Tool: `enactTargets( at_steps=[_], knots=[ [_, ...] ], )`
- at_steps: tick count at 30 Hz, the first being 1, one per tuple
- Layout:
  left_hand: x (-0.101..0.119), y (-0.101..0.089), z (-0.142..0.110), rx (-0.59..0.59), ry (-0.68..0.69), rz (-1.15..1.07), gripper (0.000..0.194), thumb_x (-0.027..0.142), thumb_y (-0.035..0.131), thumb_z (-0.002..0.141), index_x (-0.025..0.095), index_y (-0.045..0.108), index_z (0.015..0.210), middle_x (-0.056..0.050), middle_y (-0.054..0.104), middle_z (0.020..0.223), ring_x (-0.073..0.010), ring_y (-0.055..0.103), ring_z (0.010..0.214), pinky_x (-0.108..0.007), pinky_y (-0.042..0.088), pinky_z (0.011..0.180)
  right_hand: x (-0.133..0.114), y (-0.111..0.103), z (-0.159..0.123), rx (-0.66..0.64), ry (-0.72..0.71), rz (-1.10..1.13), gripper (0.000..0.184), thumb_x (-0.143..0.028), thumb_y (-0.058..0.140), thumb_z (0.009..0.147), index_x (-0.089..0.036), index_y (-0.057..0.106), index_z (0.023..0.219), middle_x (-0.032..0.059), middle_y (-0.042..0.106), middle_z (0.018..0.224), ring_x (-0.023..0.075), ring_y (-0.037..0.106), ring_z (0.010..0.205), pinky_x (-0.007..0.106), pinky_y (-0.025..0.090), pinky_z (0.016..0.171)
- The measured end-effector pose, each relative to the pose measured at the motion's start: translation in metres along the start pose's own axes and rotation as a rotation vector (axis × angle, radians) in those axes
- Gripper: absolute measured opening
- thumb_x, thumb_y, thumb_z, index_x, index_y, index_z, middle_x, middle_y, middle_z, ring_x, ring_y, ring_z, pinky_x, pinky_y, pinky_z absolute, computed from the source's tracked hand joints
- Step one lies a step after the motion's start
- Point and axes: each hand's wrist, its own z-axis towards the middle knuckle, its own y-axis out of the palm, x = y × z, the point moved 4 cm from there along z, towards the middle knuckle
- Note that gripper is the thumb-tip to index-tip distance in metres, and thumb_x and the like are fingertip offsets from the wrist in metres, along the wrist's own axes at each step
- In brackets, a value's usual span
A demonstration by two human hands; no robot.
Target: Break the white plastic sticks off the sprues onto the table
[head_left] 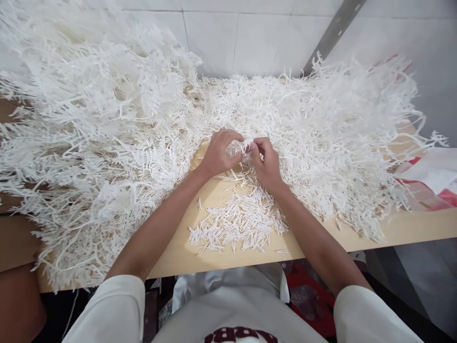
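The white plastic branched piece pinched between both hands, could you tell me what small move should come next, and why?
Probably snap a stick off the small white plastic branched piece that the left hand and right hand pinch, dropping it onto the loose white sticks piled directly below.

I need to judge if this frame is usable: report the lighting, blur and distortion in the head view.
Head view: even, soft light with faint shadows under the loose white sticks; both hands are sharp; the white plastic branch pile is overexposed and smeared toward the left edge; wide-angle stretch bends the table edge.
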Motion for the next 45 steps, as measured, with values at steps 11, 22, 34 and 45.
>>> enactTargets(
  at_steps=[11, 22, 34, 45],
  knots=[
    [-0.009, 0.004, 0.001, -0.014, -0.25, -0.34, 0.02, 0.038, 0.055, 0.091, 0.021, 0.058, 0.101, -0.001, 0.067, 0.091, -0.0105, 0.059, 0.076, -0.026, 0.048, 0.071, 0.003, -0.001, 0.0, 0.047, 0.001, -0.082, 0.021, -0.044, 0.049, 0.096, -0.025, 0.059, 0.096, 0.0013, 0.068, 0.093, 0.0135, 0.062, 0.084, 0.032, 0.051, 0.077],
    [-0.003, 0.013, -0.004, -0.069, -0.017, 0.059, 0.018, 0.031, 0.048, 0.094, 0.02, 0.062, 0.094, -0.002, 0.073, 0.091, -0.0158, 0.064, 0.084, -0.033, 0.045, 0.081, 0.0, -0.001, 0.001, -0.032, -0.091, -0.175, 0.025, -0.047, 0.051, 0.095, -0.027, 0.064, 0.102, 0.003, 0.067, 0.103, 0.0164, 0.062, 0.098, 0.034, 0.053, 0.083],
    [0.001, 0.016, -0.003, -0.027, 0.037, 0.252, 0.03, 0.032, 0.037, 0.099, 0.021, 0.059, 0.082, -0.003, 0.067, 0.077, -0.0169, 0.06, 0.075, -0.035, 0.041, 0.077, 0.003, 0.001, 0.001, -0.034, -0.06, -0.334, 0.038, -0.053, 0.037, 0.098, -0.024, 0.052, 0.08, 0.0029, 0.057, 0.088, 0.0156, 0.054, 0.079, 0.033, 0.046, 0.07],
    [-0.002, 0.016, -0.005, 0.047, -0.079, 0.276, 0.026, 0.031, 0.039, 0.097, 0.021, 0.054, 0.078, -0.003, 0.064, 0.07, -0.0165, 0.056, 0.067, -0.034, 0.039, 0.071, -0.001, 0.011, 0.007, -0.097, -0.139, -0.29, 0.034, -0.048, 0.032, 0.101, -0.025, 0.043, 0.078, 0.0038, 0.051, 0.085, 0.0168, 0.049, 0.08, 0.035, 0.045, 0.072]
  ],
)
